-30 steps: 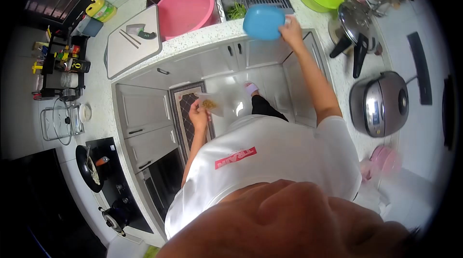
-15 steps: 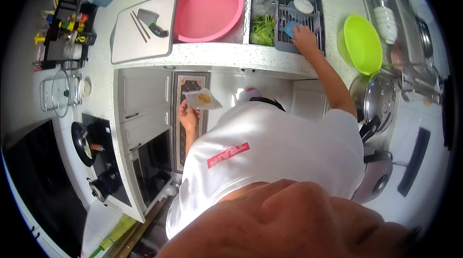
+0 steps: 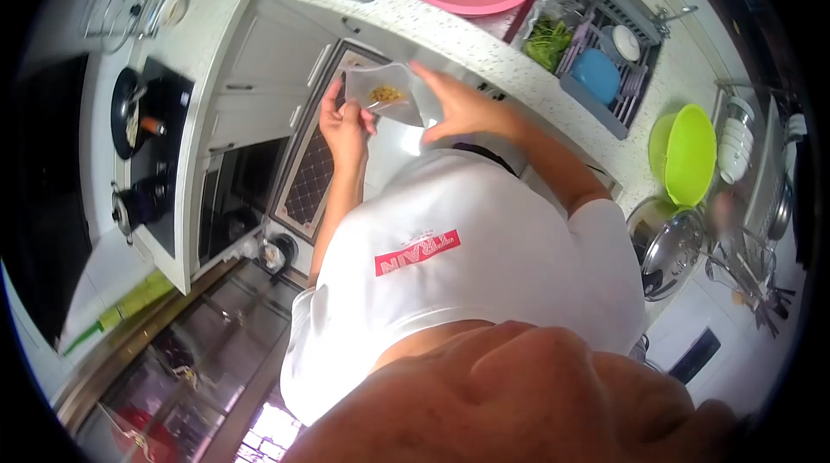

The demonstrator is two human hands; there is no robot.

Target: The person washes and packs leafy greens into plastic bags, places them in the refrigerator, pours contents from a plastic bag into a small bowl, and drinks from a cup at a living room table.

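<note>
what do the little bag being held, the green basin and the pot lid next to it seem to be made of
Bag: probably thin plastic film with a cloudy finish, since yellowish bits show through it.
Green basin: likely plastic, smooth, judging by its even, bright colour.
Pot lid: looks like polished metal, perhaps stainless steel, given its silvery, mirror-like highlights.

One head-worn camera looks forward and steeply down, its wide, curved view rounding to black at the corners. The wearer's head [image 3: 527, 394] looms very near at bottom centre, the white shirt [image 3: 493, 255] just beyond; left hand [image 3: 347, 126] and right hand [image 3: 462, 107] sit farther off, upper centre, below the slanting counter [image 3: 493, 44].
</note>
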